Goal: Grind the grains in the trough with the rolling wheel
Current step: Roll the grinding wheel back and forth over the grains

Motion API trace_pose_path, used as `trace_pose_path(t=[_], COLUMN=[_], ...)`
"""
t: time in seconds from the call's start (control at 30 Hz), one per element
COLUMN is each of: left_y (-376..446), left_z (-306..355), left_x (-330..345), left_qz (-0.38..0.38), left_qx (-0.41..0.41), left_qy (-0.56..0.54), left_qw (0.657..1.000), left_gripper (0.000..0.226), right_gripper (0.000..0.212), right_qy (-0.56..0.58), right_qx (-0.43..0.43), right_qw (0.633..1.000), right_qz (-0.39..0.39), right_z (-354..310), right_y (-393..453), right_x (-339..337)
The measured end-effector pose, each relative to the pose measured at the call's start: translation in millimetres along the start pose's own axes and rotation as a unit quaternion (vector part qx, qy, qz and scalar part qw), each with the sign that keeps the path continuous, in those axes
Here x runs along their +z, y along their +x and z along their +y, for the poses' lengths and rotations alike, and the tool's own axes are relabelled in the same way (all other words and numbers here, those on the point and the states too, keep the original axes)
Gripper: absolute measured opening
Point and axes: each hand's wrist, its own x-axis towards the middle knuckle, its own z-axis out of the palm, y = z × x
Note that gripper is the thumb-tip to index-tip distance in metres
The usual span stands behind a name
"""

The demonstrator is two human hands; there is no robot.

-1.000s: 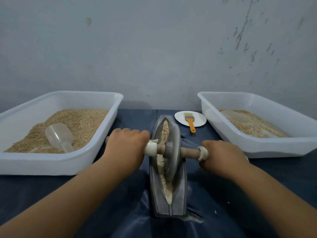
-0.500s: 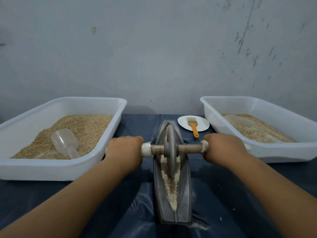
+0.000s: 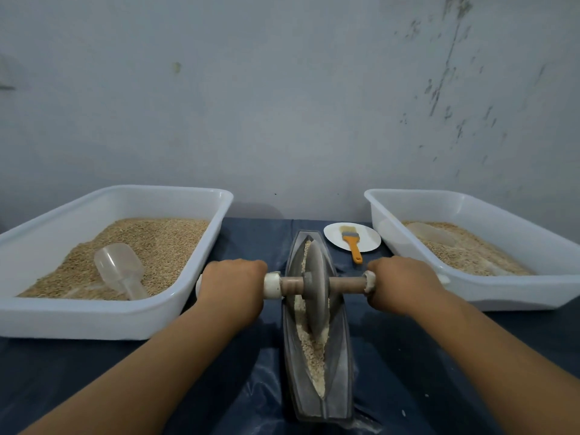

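2 hands on axle of grinding wheel: left hand and right hand each curl fingers round white end grip. Wheel grey, disc-shaped, thin-edged, standing upright in middle of trough. Trough grey, narrow, boat-shaped, pointed at far end, lying lengthwise on dark blue cover between 2 white tubs. Pale crushed grains along groove, mostly at near end. Left tub holds grain and clear scoop; right tub also grain. Orange-handled brush on white plate.
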Motion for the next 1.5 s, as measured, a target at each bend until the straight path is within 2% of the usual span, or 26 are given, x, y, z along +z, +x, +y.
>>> trace_pose_path(t=[0.13,0.2,0.37,0.47,0.6,0.73,0.83,1.07,1.23,1.37,1.5], left_y=[-18.5,-14.7,5.8,-6.1,-18.2,2.2,12.8,-17.4,13.5,23.4,-1.8], left_z=[-2.1,-1.4,2.9,-2.6,-7.9,1.2,3.2,-4.7,4.4,6.0,4.9], left_x=[3.9,2.5,-2.0,3.9,15.9,8.0,3.7,16.7,3.9,-4.1,-1.5], left_qz=[0.072,0.064,-0.017,-0.003,0.023,-0.021,-0.041,0.023,-0.017,-0.042,0.017], left_qx=[0.039,0.033,0.000,0.007,0.006,-0.021,-0.017,0.005,-0.008,0.003,0.037], left_qy=[0.034,0.035,-0.004,-0.011,-0.012,-0.020,-0.026,-0.018,-0.006,-0.002,-0.001], left_qw=[0.996,0.997,1.000,1.000,1.000,0.999,0.999,1.000,1.000,0.999,0.999], left_gripper=[0.024,0.023,0.015,0.019,0.020,0.014,0.017,0.021,0.017,0.022,0.025], right_gripper=[0.014,0.013,0.009,0.012,0.015,0.016,0.011,0.020,0.003,0.007,0.017], right_qy=[-0.003,0.004,0.002,-0.012,-0.056,-0.033,-0.024,-0.052,-0.010,0.011,0.005], right_qx=[-0.006,0.003,0.006,0.000,-0.023,-0.009,-0.014,-0.037,-0.003,-0.011,-0.030], right_qw=[0.999,0.999,1.000,1.000,0.995,0.999,0.999,0.994,1.000,1.000,0.999], right_qz=[0.033,0.034,0.021,0.028,0.074,0.025,0.021,0.087,0.015,-0.006,-0.021], right_z=[6.0,3.3,-11.9,-9.4,-13.9,-22.7,-22.6,-20.4,-24.0,-21.5,-15.3], right_y=[-25.3,-25.0,3.4,-2.8,-11.6,7.0,12.0,-8.4,20.9,23.3,-10.4], right_x=[18.1,18.7,-0.5,0.0,2.2,-9.7,-12.1,3.8,-3.1,-1.7,-0.5])
